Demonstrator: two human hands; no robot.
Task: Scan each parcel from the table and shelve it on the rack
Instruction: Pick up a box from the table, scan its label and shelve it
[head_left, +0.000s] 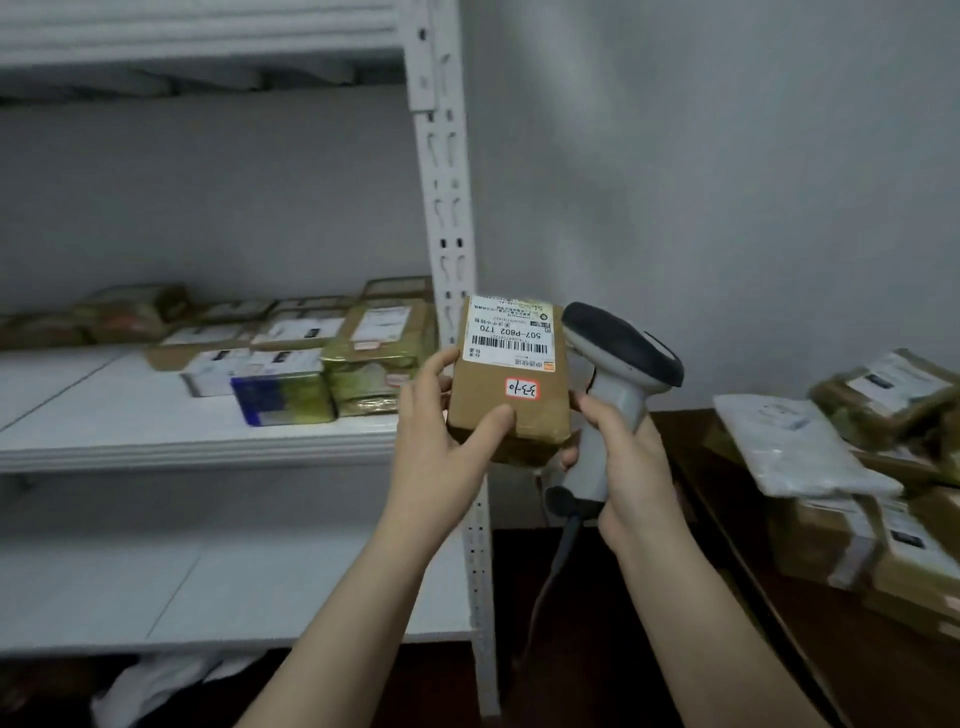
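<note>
Left grip (441, 441) pinches the parcel (511, 395), right grip (628, 457) clasps the scanner (623, 348), rack post (451, 208) just behind them.

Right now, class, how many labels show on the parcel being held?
2 on the cardboard parcel: a white shipping label on its upper half, a small red-bordered sticker just below. Other faces are hidden.

A plain pale grey wall (727, 156) filled the upper right of the frame and showed again, dimmer, across the middle left. In the lower left corner lay a crumpled heap of white material (171, 680), cloth or plastic, not clear which, partly in shadow. Dark reddish-brown floor (597, 691) showed along the bottom centre.
</note>
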